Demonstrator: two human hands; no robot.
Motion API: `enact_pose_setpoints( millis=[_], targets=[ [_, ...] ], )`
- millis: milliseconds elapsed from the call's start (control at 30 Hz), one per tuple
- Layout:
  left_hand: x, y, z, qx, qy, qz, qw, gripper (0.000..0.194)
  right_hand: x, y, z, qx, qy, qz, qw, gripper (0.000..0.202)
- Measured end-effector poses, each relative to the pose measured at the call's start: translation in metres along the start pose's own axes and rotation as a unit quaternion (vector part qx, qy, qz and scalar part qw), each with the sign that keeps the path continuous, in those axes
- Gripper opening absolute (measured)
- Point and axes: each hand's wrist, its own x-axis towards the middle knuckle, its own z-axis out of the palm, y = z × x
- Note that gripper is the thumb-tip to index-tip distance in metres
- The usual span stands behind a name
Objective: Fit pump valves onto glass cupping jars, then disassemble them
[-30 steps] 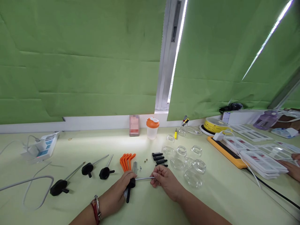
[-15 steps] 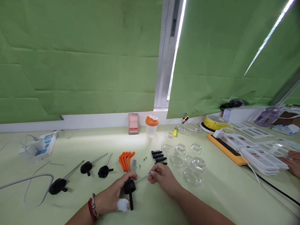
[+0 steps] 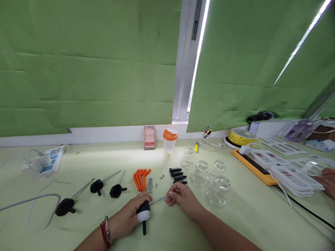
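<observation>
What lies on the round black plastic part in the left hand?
The left hand, one white-wrapped digit lying across the black plastic part. The surface beneath is covered and cannot be seen.

At lower centre, a black-headed rod (image 3: pixel 158 200) bars the gap between the left hand (image 3: pixel 128 215) and right hand (image 3: pixel 185 202). Orange pieces (image 3: pixel 144 180) and metal pins (image 3: pixel 149 185) crowd the space just above; glass jars (image 3: pixel 217 196) obstruct the way rightward. Bare tabletop (image 3: pixel 251 209) opens toward the lower right, and another strip crosses below the orange-lidded cup (image 3: pixel 169 145) at mid-frame.
</observation>
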Motion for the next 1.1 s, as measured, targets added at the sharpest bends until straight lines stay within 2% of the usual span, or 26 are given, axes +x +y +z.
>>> enact_pose_setpoints(
  millis=[133,233,600,1100],
  targets=[
    [-0.003,-0.011,-0.002,0.009,0.032,-0.052,0.998,0.026,0.001,-0.001,-0.007,0.016,-0.007,-0.003,1.0,0.025],
    [-0.004,-0.016,-0.004,0.002,0.03,-0.069,0.997,0.03,0.002,-0.001,-0.012,0.018,-0.005,0.005,1.0,0.024],
    [0.001,-0.011,-0.009,-0.059,-0.011,-0.058,0.997,0.021,0.003,-0.002,-0.009,-0.019,-0.007,0.011,1.0,0.026],
    [0.0,-0.008,-0.009,-0.024,-0.021,-0.058,0.998,0.019,-0.001,-0.002,-0.005,-0.012,-0.011,0.029,0.999,0.026]
  ],
)
